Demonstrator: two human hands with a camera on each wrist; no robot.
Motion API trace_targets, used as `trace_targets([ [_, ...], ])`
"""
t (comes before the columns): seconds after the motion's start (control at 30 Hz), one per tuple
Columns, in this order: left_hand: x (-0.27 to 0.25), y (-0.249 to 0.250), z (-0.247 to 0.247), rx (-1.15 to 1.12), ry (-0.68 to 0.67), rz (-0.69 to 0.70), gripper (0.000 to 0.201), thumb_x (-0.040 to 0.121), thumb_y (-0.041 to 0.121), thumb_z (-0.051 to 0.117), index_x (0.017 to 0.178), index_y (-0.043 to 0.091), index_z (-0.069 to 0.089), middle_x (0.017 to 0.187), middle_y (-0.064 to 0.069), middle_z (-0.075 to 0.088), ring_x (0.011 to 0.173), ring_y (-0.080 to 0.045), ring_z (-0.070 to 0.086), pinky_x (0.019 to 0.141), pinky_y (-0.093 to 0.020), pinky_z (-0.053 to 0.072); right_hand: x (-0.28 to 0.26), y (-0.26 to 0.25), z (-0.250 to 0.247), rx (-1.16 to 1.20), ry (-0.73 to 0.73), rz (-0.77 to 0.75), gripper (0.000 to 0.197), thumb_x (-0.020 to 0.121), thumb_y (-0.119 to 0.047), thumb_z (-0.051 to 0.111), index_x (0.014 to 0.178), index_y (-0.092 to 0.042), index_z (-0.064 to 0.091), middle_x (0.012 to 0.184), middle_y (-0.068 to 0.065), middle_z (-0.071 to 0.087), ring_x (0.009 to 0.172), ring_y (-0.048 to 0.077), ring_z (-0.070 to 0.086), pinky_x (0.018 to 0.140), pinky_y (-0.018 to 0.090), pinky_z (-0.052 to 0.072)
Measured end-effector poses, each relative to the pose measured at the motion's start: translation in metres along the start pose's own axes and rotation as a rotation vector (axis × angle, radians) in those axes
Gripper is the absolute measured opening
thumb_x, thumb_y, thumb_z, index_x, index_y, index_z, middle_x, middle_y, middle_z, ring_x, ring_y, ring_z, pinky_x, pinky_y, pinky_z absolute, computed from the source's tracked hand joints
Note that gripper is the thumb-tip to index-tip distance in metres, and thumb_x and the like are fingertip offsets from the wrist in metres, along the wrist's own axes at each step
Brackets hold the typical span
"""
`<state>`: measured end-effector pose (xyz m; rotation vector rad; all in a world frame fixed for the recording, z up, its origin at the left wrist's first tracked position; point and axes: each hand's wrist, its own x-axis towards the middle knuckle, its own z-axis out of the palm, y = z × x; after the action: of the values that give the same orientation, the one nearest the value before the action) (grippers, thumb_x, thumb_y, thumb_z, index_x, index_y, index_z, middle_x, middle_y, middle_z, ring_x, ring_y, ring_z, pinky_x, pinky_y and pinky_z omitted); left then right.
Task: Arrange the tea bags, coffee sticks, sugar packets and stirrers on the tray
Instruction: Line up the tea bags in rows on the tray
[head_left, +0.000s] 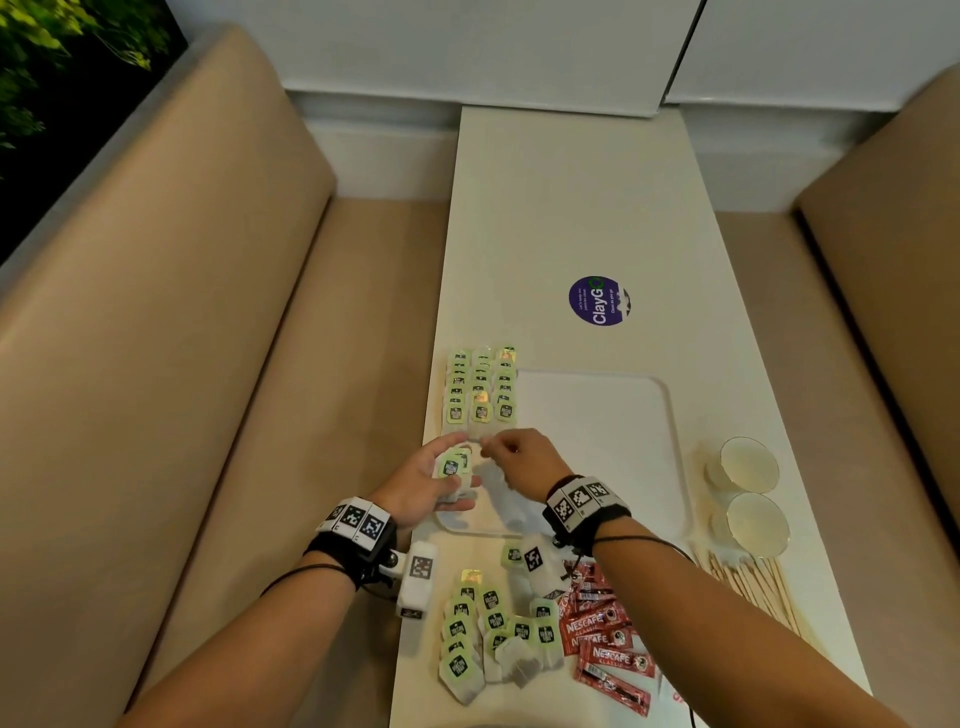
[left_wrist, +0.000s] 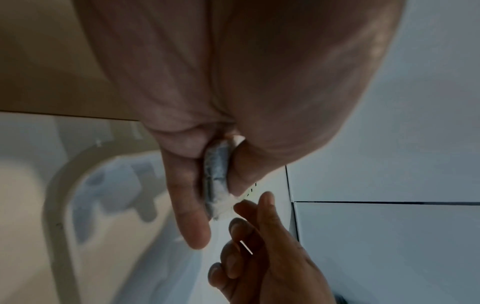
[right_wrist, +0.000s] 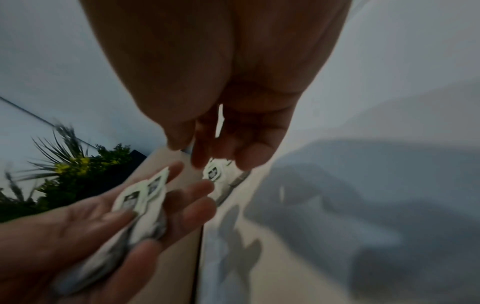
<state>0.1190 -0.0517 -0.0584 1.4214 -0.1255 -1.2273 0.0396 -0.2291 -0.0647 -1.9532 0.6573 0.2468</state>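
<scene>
A white tray (head_left: 613, 441) lies on the narrow table, with three columns of green-tagged tea bags (head_left: 480, 387) laid along its left side. My left hand (head_left: 427, 475) grips a small stack of tea bags (head_left: 451, 466) over the tray's near-left part, thumb pressing it against the fingers (left_wrist: 187, 205). My right hand (head_left: 501, 452) hovers just right of that stack, fingertips pointing at it and nothing seen between them. In the right wrist view its fingers (right_wrist: 246, 156) hang above a tea bag (right_wrist: 214, 173) lying on the tray.
A loose heap of tea bags (head_left: 488, 629) and red coffee sticks (head_left: 605, 644) lie at the table's near end. Wooden stirrers (head_left: 753, 587) and two paper cups (head_left: 748, 467) sit to the right of the tray. Beige benches flank the table; a purple sticker (head_left: 599, 300) lies farther back.
</scene>
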Motion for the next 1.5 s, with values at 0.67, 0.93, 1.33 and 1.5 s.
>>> trace_targets([
  [0.67, -0.002, 0.001, -0.009, 0.187, 0.248, 0.043, 0.029, 0.092, 0.018, 0.072, 0.117, 0.006, 0.063, 0.088, -0.011, 0.070, 0.070, -0.015, 0.064, 0.062, -0.029, 0.053, -0.016, -0.012, 0.017, 0.114, -0.037, -0.130, 0.025, 0.102, -0.033, 0.057, 0.081, -0.021, 0.063, 0.073, -0.007, 0.065, 0.064, 0.012, 0.062, 0.068, 0.028, 0.051],
  [0.93, 0.003, -0.002, -0.015, 0.189, 0.289, 0.049, 0.023, 0.093, 0.016, 0.070, 0.112, 0.005, 0.063, 0.084, -0.011, 0.069, 0.071, -0.018, 0.065, 0.062, -0.030, 0.055, -0.017, -0.004, 0.025, 0.001, -0.074, -0.089, 0.020, 0.099, -0.031, 0.062, 0.081, -0.022, 0.063, 0.072, -0.008, 0.063, 0.060, 0.009, 0.062, 0.063, 0.023, 0.049],
  [1.33, -0.003, -0.005, -0.029, 0.148, 0.441, -0.041, 0.035, 0.089, -0.009, 0.041, 0.105, 0.005, 0.070, 0.089, -0.015, 0.065, 0.080, -0.022, 0.062, 0.085, -0.040, 0.058, 0.029, -0.011, 0.037, -0.141, 0.043, 0.066, 0.028, 0.097, -0.022, 0.062, 0.077, -0.005, 0.070, 0.077, 0.009, 0.069, 0.076, 0.024, 0.063, 0.076, 0.033, 0.051],
  [1.5, -0.004, -0.006, -0.033, 0.148, 0.410, -0.036, 0.029, 0.092, -0.006, 0.044, 0.099, 0.007, 0.070, 0.085, -0.016, 0.063, 0.081, -0.023, 0.063, 0.082, -0.040, 0.058, 0.040, -0.013, 0.044, -0.197, 0.053, 0.123, 0.037, 0.096, -0.022, 0.061, 0.059, -0.021, 0.057, 0.059, -0.006, 0.053, 0.060, 0.014, 0.053, 0.066, 0.027, 0.043],
])
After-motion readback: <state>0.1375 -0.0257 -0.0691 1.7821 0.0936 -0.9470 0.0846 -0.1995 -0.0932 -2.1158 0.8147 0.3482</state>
